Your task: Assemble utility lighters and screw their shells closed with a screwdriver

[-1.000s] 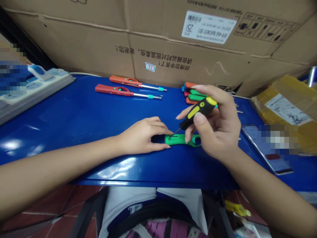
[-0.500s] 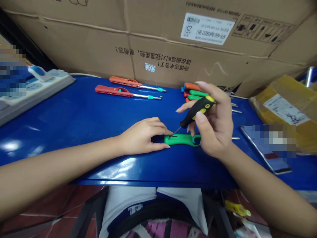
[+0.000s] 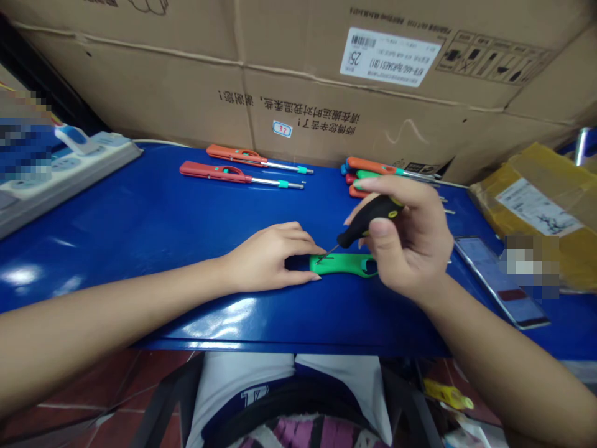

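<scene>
A green long-nosed lighter (image 3: 342,264) lies flat on the blue table (image 3: 140,218). My left hand (image 3: 268,255) pins its left end between thumb and fingers. My right hand (image 3: 405,239) is closed round a small black-and-yellow screwdriver (image 3: 366,221). The screwdriver's thin tip rests on the lighter's left end, right beside my left fingertips. The lighter's metal nose is hidden behind my right hand.
Two red lighters (image 3: 233,173) lie at the back of the table, and a pile of several coloured lighters (image 3: 373,171) sits behind my right hand. A phone (image 3: 501,280) and a yellow parcel (image 3: 541,205) lie at right, a power strip (image 3: 65,165) at left. Cardboard boxes (image 3: 298,74) wall the back.
My right hand has tilted the screwdriver lower and curled its fingers over the handle, hiding most of the yellow. The tip stays on the lighter. My left hand has not moved.
</scene>
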### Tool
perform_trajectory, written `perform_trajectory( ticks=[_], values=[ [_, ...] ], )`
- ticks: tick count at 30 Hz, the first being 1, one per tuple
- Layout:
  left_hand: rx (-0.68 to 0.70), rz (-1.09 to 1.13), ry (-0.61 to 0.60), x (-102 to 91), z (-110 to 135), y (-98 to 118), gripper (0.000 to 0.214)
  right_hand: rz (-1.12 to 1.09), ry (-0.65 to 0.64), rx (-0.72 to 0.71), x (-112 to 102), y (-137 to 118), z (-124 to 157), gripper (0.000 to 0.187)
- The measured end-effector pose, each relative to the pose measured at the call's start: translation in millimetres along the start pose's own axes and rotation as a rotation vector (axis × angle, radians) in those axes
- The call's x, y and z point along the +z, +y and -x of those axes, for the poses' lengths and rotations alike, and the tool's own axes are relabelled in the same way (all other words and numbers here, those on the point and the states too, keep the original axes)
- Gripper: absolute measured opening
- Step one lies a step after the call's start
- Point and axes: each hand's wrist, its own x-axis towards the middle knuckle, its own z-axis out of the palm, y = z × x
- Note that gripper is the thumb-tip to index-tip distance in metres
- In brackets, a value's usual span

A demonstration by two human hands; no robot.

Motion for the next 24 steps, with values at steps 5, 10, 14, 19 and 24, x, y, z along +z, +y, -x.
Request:
perform_trajectory(
  ticks=[5, 10, 14, 19, 24],
  values=[
    [0.003, -0.001, 0.004, 0.6, 0.2, -1.2, 0.035, 0.115, 0.046, -0.087, -1.7, -3.3, 2.1, 0.03],
    [0.005, -0.003, 0.003, 0.9, 0.0, -1.1, 0.033, 0.087, -0.024, -0.085, -1.8, -5.9, -0.3, 0.035],
    [0.006, -0.01, 0.01, 1.1, -0.2, -1.1, 0.034, 0.208, 0.03, -0.185, -4.9, -7.7, -2.6, 0.027],
    [0.009, 0.012, 0.002, 0.8, -0.6, -1.2, 0.032, 0.019, -0.103, -0.059, -4.3, -11.0, -2.3, 0.039],
    [0.007, 0.003, 0.008, 1.4, -0.6, -1.2, 0.034, 0.244, 0.038, -0.188, -5.2, -10.7, -3.5, 0.018]
  ],
)
